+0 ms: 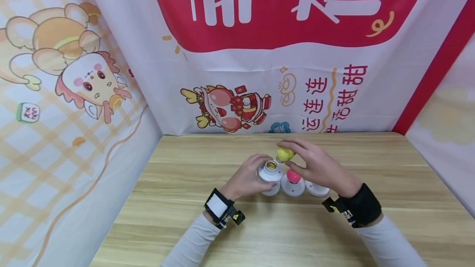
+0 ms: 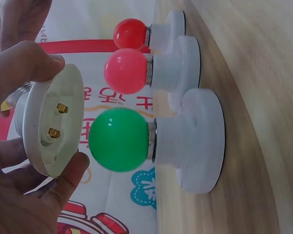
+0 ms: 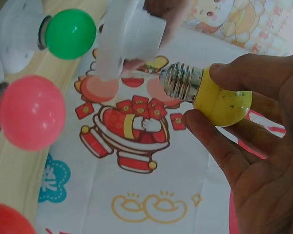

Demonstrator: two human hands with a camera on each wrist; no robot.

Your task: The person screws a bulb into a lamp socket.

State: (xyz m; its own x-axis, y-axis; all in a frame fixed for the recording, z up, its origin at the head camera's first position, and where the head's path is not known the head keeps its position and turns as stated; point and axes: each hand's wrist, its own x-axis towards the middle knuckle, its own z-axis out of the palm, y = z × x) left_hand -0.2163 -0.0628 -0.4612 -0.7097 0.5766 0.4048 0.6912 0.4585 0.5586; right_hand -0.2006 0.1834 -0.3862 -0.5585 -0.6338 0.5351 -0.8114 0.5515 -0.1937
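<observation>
A white lamp holder [image 1: 268,175] is gripped by its round base in my left hand [image 1: 246,179], raised above the table with its threaded mouth upward. Its hollow underside with two brass screws shows in the left wrist view. My right hand [image 1: 320,167] pinches a yellow light bulb [image 3: 223,103] between thumb and fingers. The bulb's metal screw end [image 3: 180,83] is bare and points toward the lamp holder, just apart from it. Below the raised holder, a green bulb [image 2: 118,140] stands in another white holder, hidden from the head view.
Beside the green bulb stand a pink bulb [image 2: 127,71] and a red bulb [image 2: 130,35], each in a white holder on the wooden table [image 1: 178,201]. My right hand covers the red one in the head view. Printed cloth [image 1: 230,65] hangs behind the table.
</observation>
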